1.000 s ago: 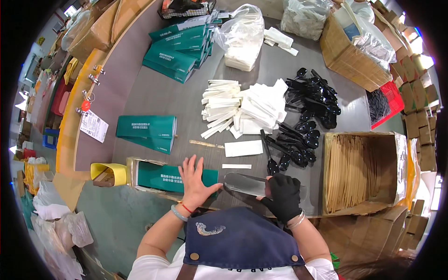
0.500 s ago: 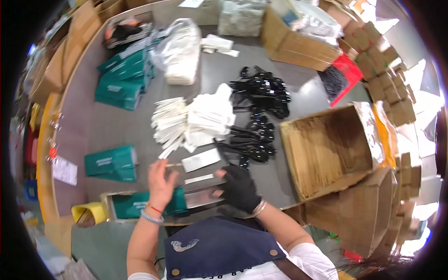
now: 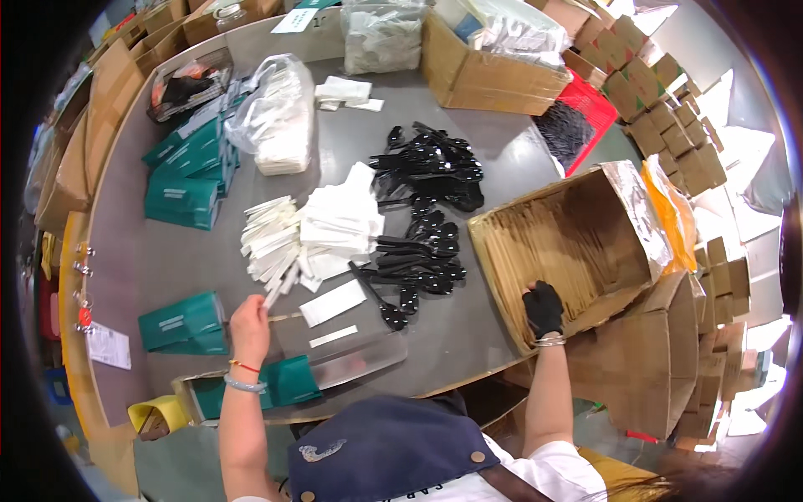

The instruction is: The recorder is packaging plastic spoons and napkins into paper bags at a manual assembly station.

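The left hand (image 3: pixel 249 322) is bare and rests on the grey surface (image 3: pixel 167 259), with its fingers (image 3: pixel 261 299) pinched narrow on a thin white stick packet (image 3: pixel 272 294) at the low edge of the white packet pile (image 3: pixel 272 243). The right hand (image 3: pixel 544 308) wears a black glove and reaches into the big open box (image 3: pixel 569 243) of brown sleeves at the right edge of the surface; its fingers curl down among the sleeves, and you cannot tell if they hold one. Between the two hands lie a white paper (image 3: pixel 332 302), a small white strip (image 3: pixel 333 336) and a shiny clear bag (image 3: pixel 351 360), all flat and near the body. Just past them sits a heap of black spoons (image 3: pixel 422 243), and it lies in the way between the white pile and the box. White napkins (image 3: pixel 339 226) lie between the packets and the spoons. On the left are green flat packs: one stack (image 3: pixel 184 188) far up, one pack (image 3: pixel 182 322) beside the left hand, and one (image 3: pixel 284 381) under the wrist in a low tray. A yellow tape roll (image 3: pixel 155 414) sits at the near left corner. A clear bag of white things (image 3: pixel 276 117) stands at the far side, and a brown box (image 3: pixel 493 71) stands behind the spoons. A red tray (image 3: pixel 590 109) with black bits leans at the far right.
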A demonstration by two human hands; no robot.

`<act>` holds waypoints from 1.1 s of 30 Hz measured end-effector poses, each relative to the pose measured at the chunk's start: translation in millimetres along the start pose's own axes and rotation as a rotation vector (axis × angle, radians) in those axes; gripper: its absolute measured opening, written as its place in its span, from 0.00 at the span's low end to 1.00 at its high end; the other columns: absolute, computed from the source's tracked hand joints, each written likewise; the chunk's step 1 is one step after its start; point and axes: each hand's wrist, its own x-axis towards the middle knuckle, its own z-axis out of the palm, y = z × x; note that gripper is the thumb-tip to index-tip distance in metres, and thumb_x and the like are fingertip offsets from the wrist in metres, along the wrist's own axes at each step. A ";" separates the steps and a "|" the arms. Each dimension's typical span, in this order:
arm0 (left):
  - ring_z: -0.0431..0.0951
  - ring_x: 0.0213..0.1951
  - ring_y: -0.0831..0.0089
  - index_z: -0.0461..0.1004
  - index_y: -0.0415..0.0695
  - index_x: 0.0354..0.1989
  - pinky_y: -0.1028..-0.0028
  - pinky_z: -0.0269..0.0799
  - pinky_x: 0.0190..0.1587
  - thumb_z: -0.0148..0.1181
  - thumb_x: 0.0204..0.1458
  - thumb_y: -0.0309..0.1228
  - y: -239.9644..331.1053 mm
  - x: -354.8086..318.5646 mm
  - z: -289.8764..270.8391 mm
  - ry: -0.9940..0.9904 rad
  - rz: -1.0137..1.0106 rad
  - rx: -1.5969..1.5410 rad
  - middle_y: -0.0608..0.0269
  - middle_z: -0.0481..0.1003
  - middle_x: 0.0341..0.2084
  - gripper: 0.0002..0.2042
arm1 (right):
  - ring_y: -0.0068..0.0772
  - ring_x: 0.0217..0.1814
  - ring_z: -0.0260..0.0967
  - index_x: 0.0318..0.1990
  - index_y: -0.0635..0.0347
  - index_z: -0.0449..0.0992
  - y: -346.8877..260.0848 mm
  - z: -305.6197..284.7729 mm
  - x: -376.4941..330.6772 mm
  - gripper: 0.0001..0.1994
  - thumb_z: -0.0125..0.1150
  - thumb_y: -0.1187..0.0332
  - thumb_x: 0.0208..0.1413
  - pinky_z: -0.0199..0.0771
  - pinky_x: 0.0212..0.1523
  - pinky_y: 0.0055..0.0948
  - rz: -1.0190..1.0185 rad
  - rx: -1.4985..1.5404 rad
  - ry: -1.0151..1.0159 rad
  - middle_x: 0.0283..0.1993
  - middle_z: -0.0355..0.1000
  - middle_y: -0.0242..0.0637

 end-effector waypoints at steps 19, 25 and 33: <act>0.73 0.42 0.55 0.77 0.42 0.38 0.62 0.70 0.45 0.72 0.37 0.26 79.2 -10.8 41.2 -0.169 0.207 -0.023 0.56 0.73 0.37 0.17 | 0.53 0.55 0.70 0.54 0.61 0.71 -54.6 36.4 -12.2 0.16 0.45 0.61 0.67 0.67 0.53 0.45 0.624 0.595 -0.284 0.52 0.72 0.51; 0.75 0.40 0.56 0.77 0.41 0.40 0.63 0.72 0.44 0.73 0.35 0.25 75.3 -14.0 43.7 -0.145 0.249 -0.027 0.56 0.74 0.36 0.20 | 0.46 0.40 0.73 0.32 0.57 0.75 -233.4 89.8 -44.7 0.11 0.66 0.60 0.48 0.73 0.40 0.44 -0.360 0.115 -0.341 0.35 0.73 0.42; 0.74 0.40 0.57 0.77 0.42 0.38 0.63 0.71 0.43 0.70 0.37 0.24 74.8 -10.3 46.3 -0.117 0.302 -0.048 0.59 0.73 0.36 0.16 | 0.47 0.39 0.74 0.37 0.53 0.80 -217.5 83.0 -38.1 0.10 0.62 0.60 0.51 0.73 0.40 0.45 -0.268 0.090 -0.391 0.35 0.75 0.43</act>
